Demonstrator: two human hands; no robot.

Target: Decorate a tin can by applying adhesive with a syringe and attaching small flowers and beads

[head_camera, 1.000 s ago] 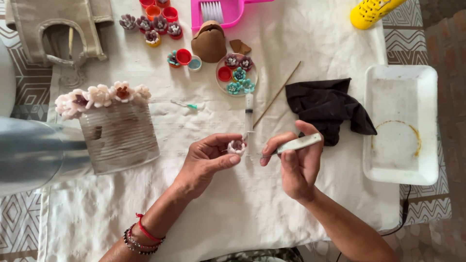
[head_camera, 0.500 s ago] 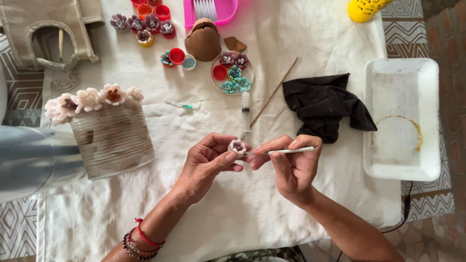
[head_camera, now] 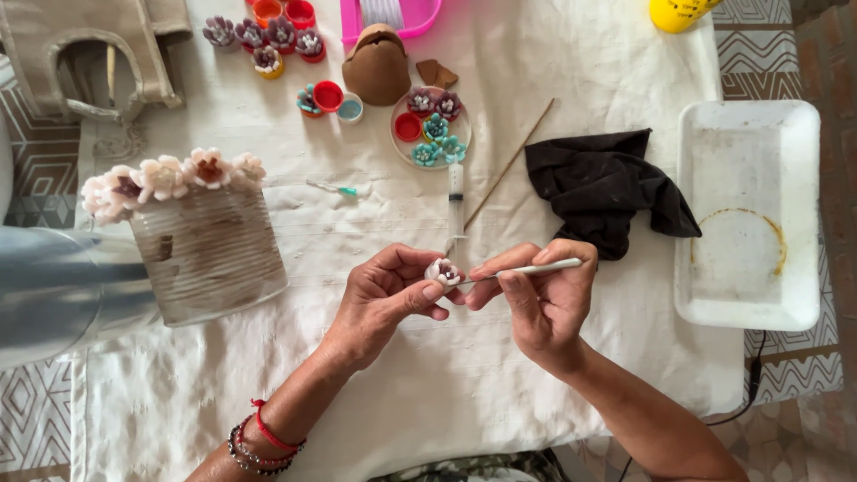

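Hands have steadied; the white tool (head_camera: 527, 268) lies near-level, tip left at the small flower (head_camera: 444, 272).

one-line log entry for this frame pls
left hand: pinches small clay flower | right hand: holds thin white tool, tip at flower | nearby: syringe, black cloth, white tray

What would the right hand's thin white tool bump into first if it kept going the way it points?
The right hand aims its thin white tool leftward, and the tip already looks to be at the small white flower pinched in the left hand. So the flower comes first, then the left hand's fingertips, though depth is hard to judge from above.
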